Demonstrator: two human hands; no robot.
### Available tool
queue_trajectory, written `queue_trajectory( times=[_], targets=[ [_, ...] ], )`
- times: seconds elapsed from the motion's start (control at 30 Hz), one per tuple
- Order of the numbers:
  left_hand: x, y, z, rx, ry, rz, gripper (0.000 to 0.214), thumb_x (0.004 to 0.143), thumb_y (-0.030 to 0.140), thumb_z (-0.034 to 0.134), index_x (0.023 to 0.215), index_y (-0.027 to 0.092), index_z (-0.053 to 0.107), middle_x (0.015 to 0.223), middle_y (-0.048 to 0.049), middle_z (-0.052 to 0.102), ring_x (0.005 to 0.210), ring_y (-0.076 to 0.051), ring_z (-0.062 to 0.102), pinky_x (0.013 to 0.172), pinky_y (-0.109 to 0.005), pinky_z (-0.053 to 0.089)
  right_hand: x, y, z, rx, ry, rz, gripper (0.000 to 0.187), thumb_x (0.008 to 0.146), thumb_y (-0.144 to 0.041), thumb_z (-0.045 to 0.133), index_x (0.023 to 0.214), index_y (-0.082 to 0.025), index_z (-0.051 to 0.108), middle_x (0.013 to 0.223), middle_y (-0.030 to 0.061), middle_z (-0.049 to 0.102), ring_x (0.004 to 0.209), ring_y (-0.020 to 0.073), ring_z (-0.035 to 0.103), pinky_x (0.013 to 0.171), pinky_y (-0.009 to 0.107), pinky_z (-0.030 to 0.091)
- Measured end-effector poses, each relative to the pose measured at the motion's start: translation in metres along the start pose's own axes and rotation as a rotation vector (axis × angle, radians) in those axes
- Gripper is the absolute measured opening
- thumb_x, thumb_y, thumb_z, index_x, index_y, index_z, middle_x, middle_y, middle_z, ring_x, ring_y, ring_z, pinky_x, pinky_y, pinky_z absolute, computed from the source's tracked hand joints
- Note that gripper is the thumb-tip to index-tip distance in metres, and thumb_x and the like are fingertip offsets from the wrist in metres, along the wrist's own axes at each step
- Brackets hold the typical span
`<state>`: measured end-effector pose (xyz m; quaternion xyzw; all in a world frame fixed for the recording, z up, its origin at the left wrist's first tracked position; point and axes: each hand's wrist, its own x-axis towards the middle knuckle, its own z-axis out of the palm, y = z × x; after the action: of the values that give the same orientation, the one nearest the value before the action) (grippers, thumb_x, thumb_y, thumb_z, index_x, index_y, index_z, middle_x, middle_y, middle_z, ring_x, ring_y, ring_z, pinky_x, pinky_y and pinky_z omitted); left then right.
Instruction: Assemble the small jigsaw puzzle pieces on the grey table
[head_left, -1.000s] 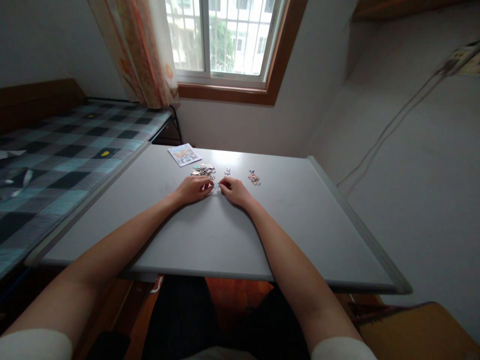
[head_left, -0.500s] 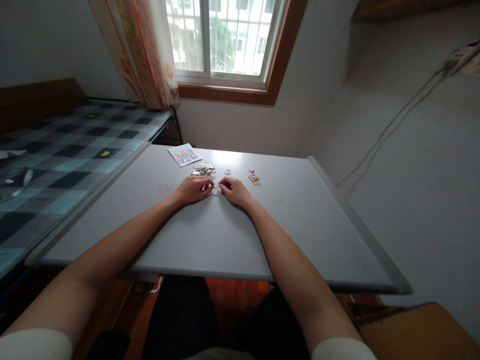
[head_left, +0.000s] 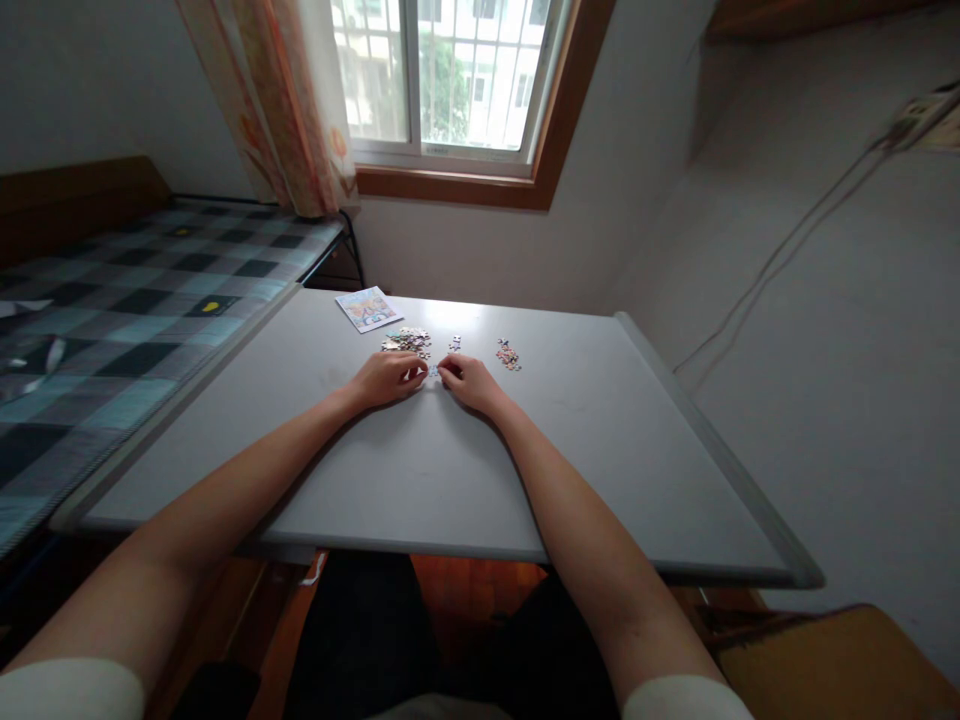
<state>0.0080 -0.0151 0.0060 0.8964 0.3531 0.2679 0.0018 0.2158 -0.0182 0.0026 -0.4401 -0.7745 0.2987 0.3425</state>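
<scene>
Both of my hands rest on a grey table (head_left: 420, 470) with their fingertips meeting. My left hand (head_left: 386, 378) and my right hand (head_left: 466, 381) each pinch a small puzzle piece (head_left: 433, 371) held between them. Just beyond my left hand lies a heap of loose puzzle pieces (head_left: 407, 342). A couple of pieces (head_left: 454, 344) lie beyond the fingertips, and a smaller cluster of pieces (head_left: 508, 354) lies to the right. A picture card (head_left: 368, 308) sits at the table's far left.
A bed with a checked blue cover (head_left: 135, 310) runs along the table's left side. A window (head_left: 446, 80) with a curtain (head_left: 274, 100) is ahead. A wall with a cable (head_left: 780, 260) is at the right. A wooden seat (head_left: 832, 665) shows at the lower right.
</scene>
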Motion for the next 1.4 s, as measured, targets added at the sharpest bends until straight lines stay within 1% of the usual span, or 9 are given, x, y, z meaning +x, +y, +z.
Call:
queue_trajectory(
  times=[0.37,0.53,0.83,0.9,0.93,1.03,1.1,1.27,1.4],
  targets=[
    [-0.001,-0.005,0.003,0.039,0.010,0.009,0.018,0.089,0.026,0.051,0.087,0.018,0.068,0.074,-0.0017,0.067,0.061,-0.012,0.056,0.060,-0.022,0.039,0.000,0.001,0.000,0.010,0.012,0.001,0.013,0.083,-0.018,0.054,0.083,-0.015,0.067,0.070,0.0004,0.065,0.066,0.0124,0.056,0.070,0.025,0.043],
    [0.000,-0.002,0.001,0.032,0.011,0.009,0.017,0.088,0.025,0.052,0.086,0.018,0.068,0.073,-0.0017,0.067,0.060,-0.011,0.055,0.059,-0.022,0.040,0.000,0.001,0.000,0.025,0.018,-0.008,0.012,0.082,-0.018,0.054,0.083,-0.016,0.066,0.069,0.0007,0.065,0.066,0.0127,0.056,0.071,0.026,0.043],
    [0.001,0.001,0.000,0.025,0.016,0.001,0.024,0.091,0.032,0.050,0.087,0.018,0.069,0.070,-0.0014,0.066,0.058,-0.011,0.055,0.059,-0.022,0.041,0.000,0.002,0.001,0.002,0.041,-0.035,0.013,0.083,-0.022,0.054,0.079,-0.017,0.065,0.067,-0.0003,0.063,0.064,0.0123,0.054,0.066,0.025,0.042],
    [0.001,0.001,0.000,0.023,0.020,-0.011,0.025,0.091,0.034,0.050,0.093,0.019,0.070,0.070,-0.0011,0.067,0.058,-0.011,0.056,0.059,-0.023,0.041,0.001,0.003,0.000,-0.011,0.123,-0.051,0.014,0.083,-0.025,0.054,0.077,-0.017,0.064,0.068,0.0001,0.063,0.064,0.0125,0.054,0.066,0.025,0.041],
    [0.001,0.000,0.000,0.017,0.022,-0.018,0.025,0.091,0.034,0.050,0.096,0.019,0.070,0.070,-0.0009,0.067,0.057,-0.011,0.056,0.059,-0.023,0.042,0.001,0.004,-0.002,-0.016,0.196,-0.049,0.015,0.083,-0.026,0.053,0.076,-0.017,0.063,0.069,0.0005,0.063,0.065,0.0129,0.055,0.066,0.025,0.042],
    [0.000,0.000,0.000,-0.004,0.016,-0.030,0.026,0.091,0.034,0.050,0.100,0.019,0.069,0.073,-0.0006,0.068,0.057,-0.011,0.056,0.061,-0.023,0.043,0.004,0.009,-0.011,-0.022,0.498,0.032,0.017,0.084,-0.029,0.051,0.076,-0.018,0.062,0.072,0.0029,0.065,0.068,0.0150,0.057,0.070,0.027,0.044],
    [0.000,-0.001,0.000,-0.010,0.014,-0.025,0.025,0.091,0.033,0.050,0.100,0.019,0.069,0.074,-0.0007,0.069,0.057,-0.011,0.057,0.061,-0.023,0.044,0.005,0.014,-0.019,-0.004,0.646,0.111,0.019,0.084,-0.030,0.049,0.077,-0.018,0.061,0.073,0.0042,0.066,0.070,0.0164,0.059,0.072,0.029,0.046],
    [0.000,-0.001,0.000,-0.005,0.023,0.008,0.024,0.092,0.031,0.049,0.093,0.019,0.070,0.073,-0.0010,0.068,0.059,-0.011,0.058,0.061,-0.022,0.043,0.007,0.027,-0.040,0.076,0.826,0.278,0.024,0.086,-0.033,0.044,0.086,-0.016,0.061,0.080,0.0075,0.068,0.068,0.0178,0.061,0.070,0.030,0.048],
    [0.001,0.000,-0.001,0.006,0.022,0.022,0.026,0.093,0.031,0.048,0.089,0.018,0.069,0.072,-0.0014,0.067,0.060,-0.011,0.057,0.060,-0.023,0.043,0.003,0.031,-0.057,0.024,0.951,0.353,0.027,0.089,-0.030,0.041,0.091,-0.013,0.061,0.090,0.0127,0.069,0.077,0.0185,0.062,0.078,0.030,0.047]
  ],
)
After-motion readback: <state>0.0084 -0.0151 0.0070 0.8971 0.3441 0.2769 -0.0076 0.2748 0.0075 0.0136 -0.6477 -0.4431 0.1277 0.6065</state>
